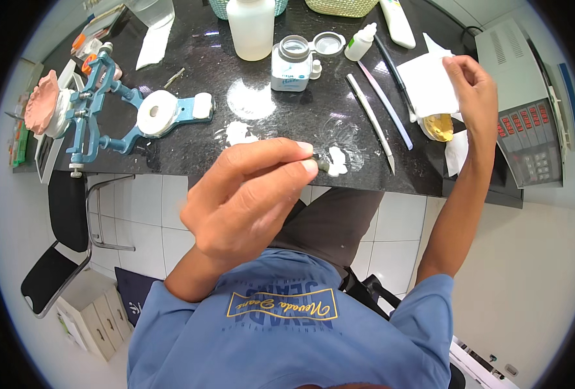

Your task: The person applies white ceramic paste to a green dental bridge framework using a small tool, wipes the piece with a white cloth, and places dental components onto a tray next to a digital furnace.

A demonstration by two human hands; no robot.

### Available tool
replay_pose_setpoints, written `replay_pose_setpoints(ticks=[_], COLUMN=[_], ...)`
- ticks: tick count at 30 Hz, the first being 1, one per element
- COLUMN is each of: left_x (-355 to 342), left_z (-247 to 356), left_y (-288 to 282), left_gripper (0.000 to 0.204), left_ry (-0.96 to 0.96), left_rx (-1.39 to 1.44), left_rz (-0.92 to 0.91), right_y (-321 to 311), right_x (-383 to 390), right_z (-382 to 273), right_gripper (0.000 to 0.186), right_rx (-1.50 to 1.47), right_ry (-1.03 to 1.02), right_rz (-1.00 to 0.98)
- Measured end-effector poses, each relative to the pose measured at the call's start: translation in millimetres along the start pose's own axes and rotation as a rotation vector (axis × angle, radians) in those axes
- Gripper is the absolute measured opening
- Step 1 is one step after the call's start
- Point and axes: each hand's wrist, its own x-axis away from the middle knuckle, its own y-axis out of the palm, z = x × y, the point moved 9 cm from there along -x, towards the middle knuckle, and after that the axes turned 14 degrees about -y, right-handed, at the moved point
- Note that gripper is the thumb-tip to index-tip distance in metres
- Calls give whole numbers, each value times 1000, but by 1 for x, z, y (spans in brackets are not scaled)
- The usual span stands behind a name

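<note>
In front of my chest, my left hand (245, 188) is closed in a pinch at the near table edge. Thumb and index finger grip a small dark greenish piece (323, 165); its exact kind is too small to tell. Just beyond its tip is a white pasty dab (337, 162) on the black table (261, 107). At the right, my right hand (475, 91) pinches the edge of a white tissue (428, 84). Below that tissue a yellow dental model (439, 128) partly shows. Another white dab (240, 133) lies beyond my left hand.
A blue dental articulator (99, 113) carries a pink cast (42, 107) at the left. Uncapped jar (292, 65), large bottle (251, 29) and dropper bottle (360, 44) stand far back. A white knife-like tool (371, 123) and slim sticks lie right of centre, near a control unit (520, 97).
</note>
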Motion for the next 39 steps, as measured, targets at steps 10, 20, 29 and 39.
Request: replay_pose_setpoints(ticks=[10,20,29,39], left_x=[-4,-7,-4,1], left_z=[20,-3,-5,4], left_y=[2,4,8,5], left_gripper=[26,17,18,20], left_ry=[107,-295,-529,-526], left_rx=[-21,371,627,534], left_rz=[-10,-127,-198,-250], right_y=[-40,-29,19,28], right_x=[4,55,94,110], right_z=[-32,-110,-164,-187], right_gripper=[24,21,10,10], right_rx=[133,-234,-474,-694], right_ry=[-125,-148,-324,-372], right_rz=[332,290,57,-58])
